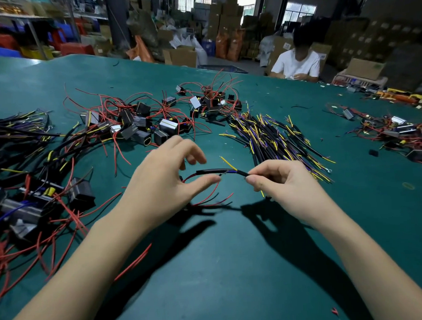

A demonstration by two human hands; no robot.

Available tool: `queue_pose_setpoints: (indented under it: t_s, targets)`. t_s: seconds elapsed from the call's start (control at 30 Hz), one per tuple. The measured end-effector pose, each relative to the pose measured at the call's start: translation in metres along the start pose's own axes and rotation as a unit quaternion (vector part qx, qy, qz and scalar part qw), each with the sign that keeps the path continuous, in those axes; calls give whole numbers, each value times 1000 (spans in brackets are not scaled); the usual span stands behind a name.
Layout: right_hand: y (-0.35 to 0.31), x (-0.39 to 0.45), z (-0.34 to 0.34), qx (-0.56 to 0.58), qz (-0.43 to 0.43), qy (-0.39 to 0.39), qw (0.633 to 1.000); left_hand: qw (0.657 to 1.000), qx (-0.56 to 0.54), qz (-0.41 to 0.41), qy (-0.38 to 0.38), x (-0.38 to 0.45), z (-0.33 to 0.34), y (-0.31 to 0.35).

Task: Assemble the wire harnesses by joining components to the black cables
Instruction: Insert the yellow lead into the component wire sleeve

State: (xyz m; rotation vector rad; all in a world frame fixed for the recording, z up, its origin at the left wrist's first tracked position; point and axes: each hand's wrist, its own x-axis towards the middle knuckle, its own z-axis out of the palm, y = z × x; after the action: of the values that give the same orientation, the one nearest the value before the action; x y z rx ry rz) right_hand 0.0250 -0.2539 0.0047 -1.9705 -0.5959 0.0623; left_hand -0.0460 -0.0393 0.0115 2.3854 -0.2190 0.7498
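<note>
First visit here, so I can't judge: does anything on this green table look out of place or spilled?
Little stands out: a small red scrap lies alone on the green table, apart from the tangled piles of red wires and black cables.

Two bare forearms enter from the bottom edge, both uncovered along their whole visible length, with no sleeve cuff showing anywhere on them. The left hand (162, 183) and the right hand (286, 180) are bare as well, with slender fingers and short, plain, unpainted nails, visible on the left thumb and on the right hand's nearest fingertip. The wrists are narrow and the forearms smooth, widening steadily toward the lower corners, where the wide-angle lens stretches them and blurs their outlines slightly.
</note>
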Motion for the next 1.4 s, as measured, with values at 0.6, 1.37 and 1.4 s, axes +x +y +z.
queue_pose_setpoints:
  t_s: [0.6,1.37,1.4]
  targets:
    - [-4,-1,-2,-30,-53,8,998,998,63,24,-17,-6,7,8]
    - [-15,-3,-7,-7,-34,-35,999,997,-33,51,45,-11,29,11]
    - [-15,-3,-7,-7,-36,-35,999,997,-37,51,51,-11,30,11]
